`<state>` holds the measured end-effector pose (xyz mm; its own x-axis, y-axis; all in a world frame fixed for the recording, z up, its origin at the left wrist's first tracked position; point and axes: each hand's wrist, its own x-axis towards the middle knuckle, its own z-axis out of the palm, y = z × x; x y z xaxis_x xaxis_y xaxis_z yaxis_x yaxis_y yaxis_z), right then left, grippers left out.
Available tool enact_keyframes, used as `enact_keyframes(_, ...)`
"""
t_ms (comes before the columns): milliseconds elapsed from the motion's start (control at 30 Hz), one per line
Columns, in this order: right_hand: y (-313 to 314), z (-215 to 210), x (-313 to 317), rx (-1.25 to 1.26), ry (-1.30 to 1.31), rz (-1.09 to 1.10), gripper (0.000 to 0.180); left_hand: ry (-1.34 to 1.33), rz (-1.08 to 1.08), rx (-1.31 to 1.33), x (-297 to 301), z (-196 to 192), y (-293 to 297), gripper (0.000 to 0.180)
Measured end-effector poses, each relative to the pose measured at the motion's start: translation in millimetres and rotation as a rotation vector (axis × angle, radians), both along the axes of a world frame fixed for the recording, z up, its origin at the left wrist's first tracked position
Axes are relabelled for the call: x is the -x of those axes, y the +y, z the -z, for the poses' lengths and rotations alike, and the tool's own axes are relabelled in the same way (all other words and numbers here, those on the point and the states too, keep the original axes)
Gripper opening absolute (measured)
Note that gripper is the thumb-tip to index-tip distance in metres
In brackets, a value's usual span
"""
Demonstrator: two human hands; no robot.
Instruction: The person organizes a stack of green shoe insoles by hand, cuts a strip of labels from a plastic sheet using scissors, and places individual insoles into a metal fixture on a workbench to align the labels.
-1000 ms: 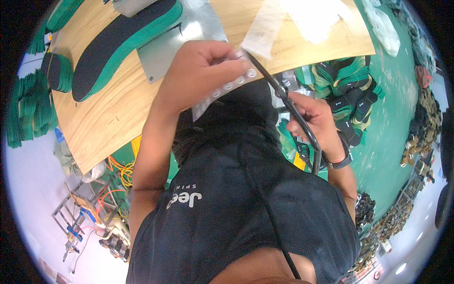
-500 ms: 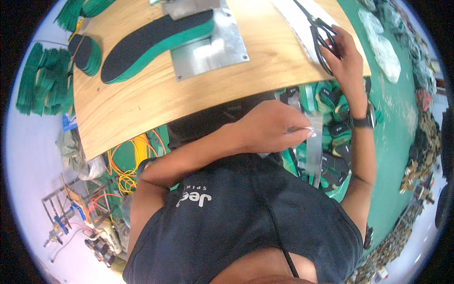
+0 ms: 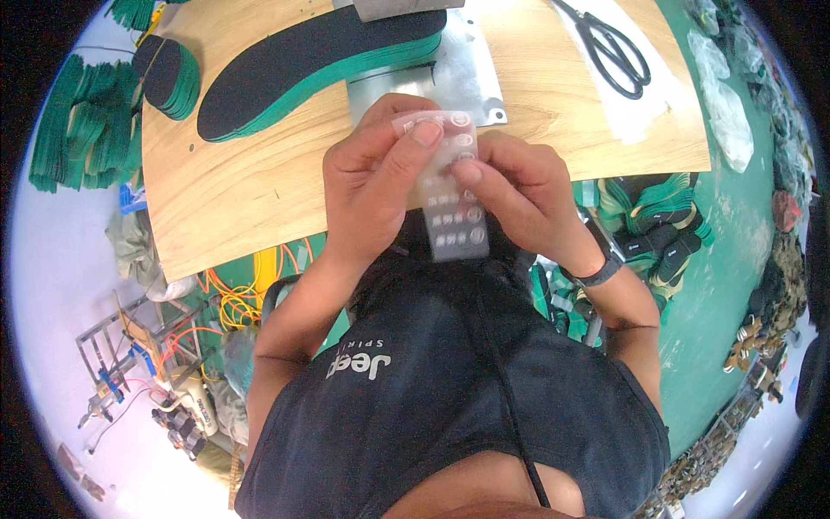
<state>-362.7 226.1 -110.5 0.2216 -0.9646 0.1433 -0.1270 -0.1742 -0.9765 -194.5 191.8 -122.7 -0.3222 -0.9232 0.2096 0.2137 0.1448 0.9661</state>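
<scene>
The left hand point(image 3: 367, 186) pinches the upper left of a translucent plastic strip with pale round marks point(image 3: 456, 227), held before the table's near edge, and the right hand point(image 3: 532, 195) pinches its right side; light, even tension should keep it flat. Across the pale wooden table point(image 3: 259, 186) lie stacked black-and-green sole-shaped pieces point(image 3: 303, 73), a silver metal plate point(image 3: 477, 82) and black-handled scissors point(image 3: 584, 20), with green floor point(image 3: 722, 203) beyond.

Bare wood on the tabletop point(image 3: 259, 199) gives passage left of the left hand point(image 3: 372, 177), below the long insole stack point(image 3: 311, 73), which blocks the way farther back. A clear sticker strip point(image 3: 458, 238) bridges the hands. Open wood also runs between the metal plate point(image 3: 475, 69) and the black-handled scissors point(image 3: 616, 56).
</scene>
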Motion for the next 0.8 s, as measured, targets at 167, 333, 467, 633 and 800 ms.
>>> enact_keyframes(167, -20.3, -0.5, -18.4, -0.130, -0.067, 0.092, 0.022, -0.340, -0.255, 0.504, -43.9, -13.5, -46.4, 0.022)
enact_keyframes(333, -57.7, 10.4, -24.7, -0.397, -0.287, 0.215, 0.022, -0.955, -0.044, 0.728, -76.0, -50.3, -117.7, 0.043)
enact_keyframes(467, -80.3, 8.5, -25.5, -0.514, -0.370, 0.207, 0.018, -1.136, 0.017, 0.774, -81.0, -37.6, -141.2, 0.060)
enact_keyframes(633, -91.6, 10.0, -30.4, -0.514, -0.414, 0.328, 0.019, -1.127, 0.131, 0.616, -80.5, -34.1, -144.3, 0.062)
enact_keyframes(800, -90.1, 10.8, -31.1, -0.525, -0.484, 0.313, 0.019, -1.062, 0.117, 0.629, -82.0, -28.9, -143.7, 0.060)
